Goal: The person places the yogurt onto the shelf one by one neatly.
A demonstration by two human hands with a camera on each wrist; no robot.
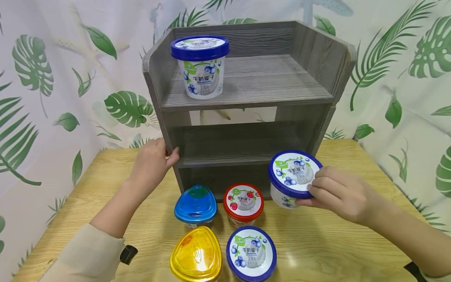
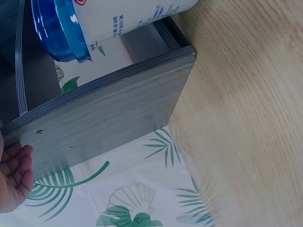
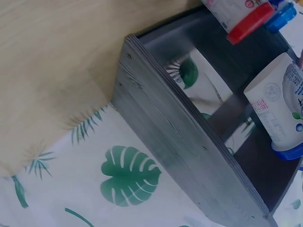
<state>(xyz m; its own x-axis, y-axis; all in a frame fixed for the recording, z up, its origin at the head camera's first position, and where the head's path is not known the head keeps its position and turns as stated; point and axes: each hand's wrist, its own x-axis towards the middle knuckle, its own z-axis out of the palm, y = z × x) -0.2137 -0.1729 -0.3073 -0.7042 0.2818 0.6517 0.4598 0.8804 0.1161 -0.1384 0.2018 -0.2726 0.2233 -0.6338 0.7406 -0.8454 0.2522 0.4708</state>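
My right hand (image 1: 338, 192) grips a white tub with a blue lid and blueberry print (image 1: 296, 174), fingers on the lid's rim and thumb lower on its side. It is held in front of the grey wooden shelf (image 1: 243, 113), near the right side panel; the right wrist view shows the same tub (image 3: 277, 106). At the shelf's left side panel, my left hand (image 1: 151, 160) holds the front edge, thumb in front and fingers on the outer face. In the left wrist view those fingers (image 2: 18, 172) look curled. A matching blueberry tub (image 1: 201, 66) stands upright on the top board, at the left.
Below the shelf's front, on the wooden table (image 1: 327, 250), stand a tub with a clear blue lid (image 1: 196, 204), a red-lidded strawberry tub (image 1: 244, 203), a yellow-lidded tub (image 1: 196, 254) and another blueberry tub (image 1: 251, 253). Leaf-printed cloth (image 1: 398, 70) hangs behind.
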